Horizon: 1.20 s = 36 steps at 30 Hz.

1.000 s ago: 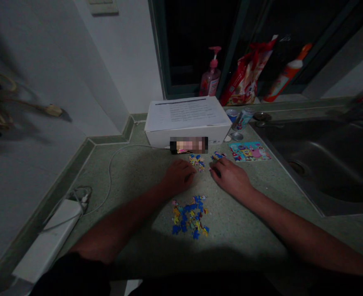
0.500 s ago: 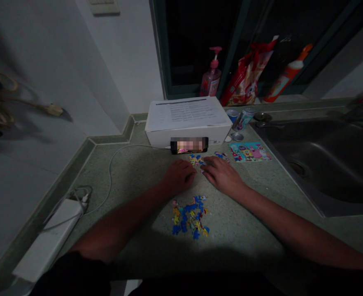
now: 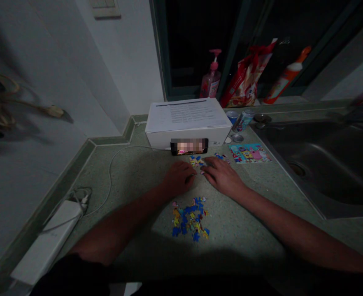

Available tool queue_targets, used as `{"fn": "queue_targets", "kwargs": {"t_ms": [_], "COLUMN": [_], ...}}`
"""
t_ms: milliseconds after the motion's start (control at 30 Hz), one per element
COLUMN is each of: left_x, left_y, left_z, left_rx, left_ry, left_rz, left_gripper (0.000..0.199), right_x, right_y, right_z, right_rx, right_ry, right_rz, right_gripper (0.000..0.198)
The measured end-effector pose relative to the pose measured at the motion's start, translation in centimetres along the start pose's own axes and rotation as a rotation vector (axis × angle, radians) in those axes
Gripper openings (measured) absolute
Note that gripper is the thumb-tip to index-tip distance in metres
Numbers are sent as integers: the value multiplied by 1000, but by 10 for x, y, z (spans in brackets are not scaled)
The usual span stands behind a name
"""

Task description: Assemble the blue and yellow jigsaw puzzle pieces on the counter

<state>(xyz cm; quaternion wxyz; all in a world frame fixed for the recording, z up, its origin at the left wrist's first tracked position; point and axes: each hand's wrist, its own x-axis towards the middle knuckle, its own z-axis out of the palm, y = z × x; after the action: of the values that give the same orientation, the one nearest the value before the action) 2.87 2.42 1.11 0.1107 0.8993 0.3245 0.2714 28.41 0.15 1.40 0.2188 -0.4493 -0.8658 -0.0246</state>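
My left hand (image 3: pixel 179 177) rests on the counter with its fingers curled and the thumb drawn in. Whatever its fingertips may hold is too small and dark to make out. Just across from it, my right hand (image 3: pixel 223 174) lies palm down, fingers stretched and slightly apart. A small loose jigsaw piece (image 3: pixel 202 173) is beside its thumb. Beyond the fingertips lies a joined cluster of jigsaw pieces (image 3: pixel 195 160), partly covered by the right fingers. Another group of pieces (image 3: pixel 221 156) shows behind the right hand. Nearer my body is a scattered pile of blue and yellow pieces (image 3: pixel 186 218).
A phone (image 3: pixel 189 147) on a cable leans against a white box (image 3: pixel 187 133) topped with a printed sheet (image 3: pixel 187 114). Right of it are a colourful picture card (image 3: pixel 250 153), cans (image 3: pixel 243 120) and a metal sink (image 3: pixel 319 211). A power strip (image 3: pixel 50 242) lies left.
The view has shifted very slightly, so everything sits a little lower. Both hands keep the same place and pose, and the jigsaw pieces lie as before.
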Motion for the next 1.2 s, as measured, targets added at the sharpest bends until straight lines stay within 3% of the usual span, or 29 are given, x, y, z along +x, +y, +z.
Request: {"fn": "queue_targets", "kwargs": {"t_ms": [600,900,1200], "left_x": [-1,-1,-3], "left_y": [-1,-3,-2], "left_z": [3,4,1], "left_rx": [-12,13,33], "left_ry": [4,-65,-12], "left_rz": [-9,52,69], "left_gripper": [21,13,18], "right_x": [5,-2,-4], "right_y": [0,-20,-24], "right_z": [-7,-9,-12], "right_rx": [24,175,232], "right_ry": [6,89,20], "right_rz": [26,-83,-3], "right_gripper": [21,19,22]}}
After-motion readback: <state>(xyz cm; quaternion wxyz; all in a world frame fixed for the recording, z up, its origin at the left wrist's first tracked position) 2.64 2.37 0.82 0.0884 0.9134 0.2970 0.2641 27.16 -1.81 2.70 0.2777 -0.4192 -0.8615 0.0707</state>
